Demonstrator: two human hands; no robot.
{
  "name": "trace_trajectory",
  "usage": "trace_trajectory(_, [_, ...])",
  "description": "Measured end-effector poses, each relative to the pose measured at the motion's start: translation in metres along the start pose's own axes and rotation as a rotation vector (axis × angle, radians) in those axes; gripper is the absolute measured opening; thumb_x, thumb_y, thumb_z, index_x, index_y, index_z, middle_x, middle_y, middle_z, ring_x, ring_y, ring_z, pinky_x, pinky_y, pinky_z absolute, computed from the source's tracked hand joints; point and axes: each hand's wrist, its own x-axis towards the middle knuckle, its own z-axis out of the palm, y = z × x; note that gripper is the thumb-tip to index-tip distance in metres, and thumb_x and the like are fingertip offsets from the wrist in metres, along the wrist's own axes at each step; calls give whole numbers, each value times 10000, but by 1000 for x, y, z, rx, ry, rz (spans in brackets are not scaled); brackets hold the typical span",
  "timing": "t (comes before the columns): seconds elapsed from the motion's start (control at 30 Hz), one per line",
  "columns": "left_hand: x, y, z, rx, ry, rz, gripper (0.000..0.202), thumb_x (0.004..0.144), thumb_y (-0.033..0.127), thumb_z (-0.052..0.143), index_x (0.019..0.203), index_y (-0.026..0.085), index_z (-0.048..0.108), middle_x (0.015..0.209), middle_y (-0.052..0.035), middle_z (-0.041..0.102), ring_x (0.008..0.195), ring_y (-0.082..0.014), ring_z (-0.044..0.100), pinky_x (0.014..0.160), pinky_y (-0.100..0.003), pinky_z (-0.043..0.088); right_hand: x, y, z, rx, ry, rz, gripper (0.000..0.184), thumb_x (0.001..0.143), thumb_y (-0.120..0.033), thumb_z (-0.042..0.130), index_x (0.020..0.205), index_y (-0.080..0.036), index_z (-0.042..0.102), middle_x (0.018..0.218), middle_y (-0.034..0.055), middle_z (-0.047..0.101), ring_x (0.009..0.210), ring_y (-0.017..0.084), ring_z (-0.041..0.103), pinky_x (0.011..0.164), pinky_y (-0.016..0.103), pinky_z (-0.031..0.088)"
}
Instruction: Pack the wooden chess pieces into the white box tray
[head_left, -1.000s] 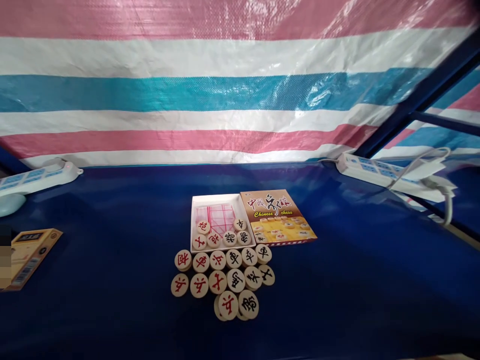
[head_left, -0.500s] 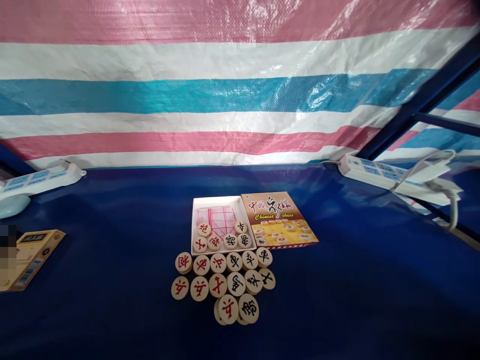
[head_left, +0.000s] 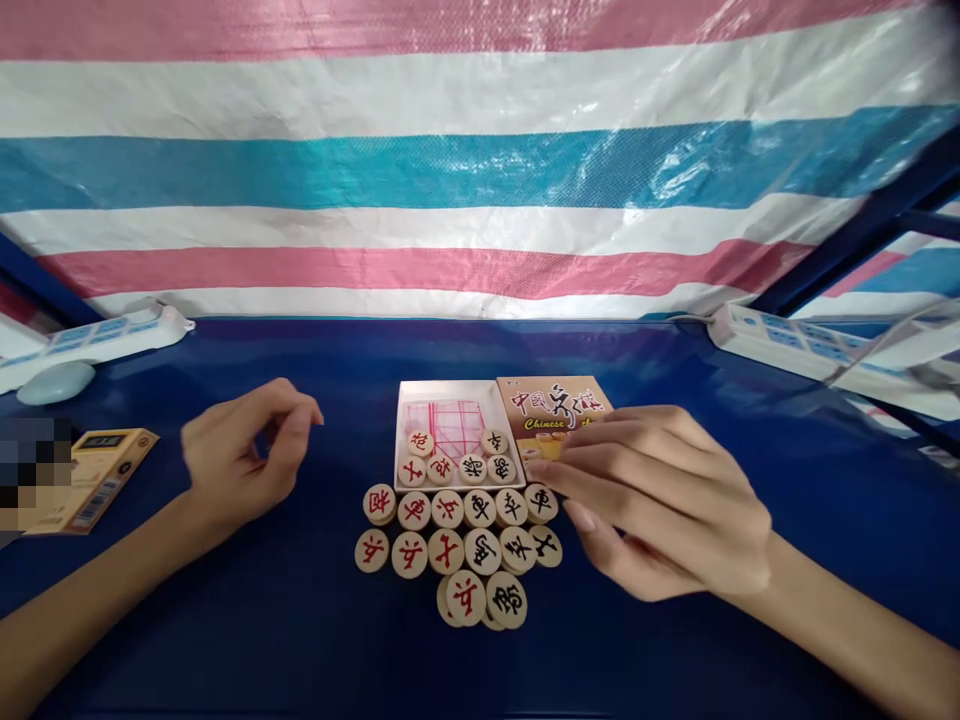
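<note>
Several round wooden Chinese chess pieces [head_left: 461, 545] lie in a cluster on the blue table. Behind them is a white box tray [head_left: 450, 394] with a pink grid sheet and several more pieces. Its printed lid [head_left: 546, 403] lies to the right. My right hand [head_left: 660, 500] hovers over the lid, fingers stretched left toward the nearest pieces, holding nothing. My left hand [head_left: 244, 455] hangs left of the tray, fingers loosely curled and apart, with nothing in it.
A yellow card box [head_left: 101, 475] lies at the left. A white power strip [head_left: 105, 332] and a pale mouse [head_left: 56, 381] sit at the back left, another power strip [head_left: 795, 345] with cables at the back right. A striped tarp [head_left: 450, 170] hangs behind the table.
Both hands have come into view from below, the right reaching over the lid. The camera has tilted a little; pieces and box have not moved.
</note>
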Motion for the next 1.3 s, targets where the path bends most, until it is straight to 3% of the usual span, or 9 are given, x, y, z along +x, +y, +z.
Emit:
trace_trajectory(0.07, [-3,1,6,-18,-38,50,160,925,147,546,788,157,628,626,57,574,455,-19,454,486,-153,396,5,-2,7,38,-8,-50,338,748,-118,607,1071,-173,691,816,21,712,812,192,685,764,372,548])
trace_trajectory(0.13, [-7,4,9,-54,-84,110,123,893,111,553,811,176,618,679,44,624,469,-35,495,502,-173,430,2,-3,10,81,-32,-28,321,744,-125,621,1053,-171,691,831,25,709,833,198,686,760,375,552])
trace_trajectory(0.23, [-17,8,5,-115,-183,296,132,842,88,594,909,198,618,765,5,686,600,-101,625,578,-226,507,-12,-2,10,137,-69,16,333,732,-101,666,1060,-159,683,884,33,708,858,197,678,788,377,550])
trace_trajectory(0.3, [-24,9,1,-127,-237,341,191,826,92,630,980,203,625,820,-16,705,693,-136,670,649,-257,548,-20,-1,8,156,-103,62,348,738,-90,682,1080,-156,676,928,39,706,866,189,669,803,371,543])
trace_trajectory(0.47, [-25,9,-1,-175,-401,233,218,864,152,650,1071,218,636,989,-43,698,853,-147,693,747,-239,572,-23,-3,9,175,-167,191,298,766,-164,707,1060,-184,662,974,48,691,893,208,642,804,390,505])
trace_trajectory(0.57, [-20,10,1,-212,-477,222,192,875,174,658,1057,233,643,989,-36,697,869,-144,688,755,-235,566,-21,-5,12,190,-173,208,257,760,-174,722,1009,-189,660,958,43,677,877,206,627,808,401,483])
trace_trajectory(0.9, [-16,15,2,-303,-545,174,149,881,226,678,1018,228,620,984,-35,694,844,-137,683,737,-230,555,-24,-6,7,80,-196,160,271,766,-224,737,1027,-207,664,954,32,674,833,188,620,775,373,441])
trace_trajectory(1.07, [-17,15,3,-326,-550,162,157,864,178,671,1000,223,608,974,-35,697,836,-138,686,730,-232,560,-27,-8,5,14,-185,140,295,765,-284,763,1029,-194,669,911,27,691,769,172,632,710,349,422])
trace_trajectory(1.3, [-15,17,0,-388,-519,110,215,844,120,679,1023,217,609,996,-20,692,846,-117,695,734,-203,571,-24,-11,7,53,-191,114,253,764,-249,773,986,-190,667,852,12,715,747,167,645,700,343,437])
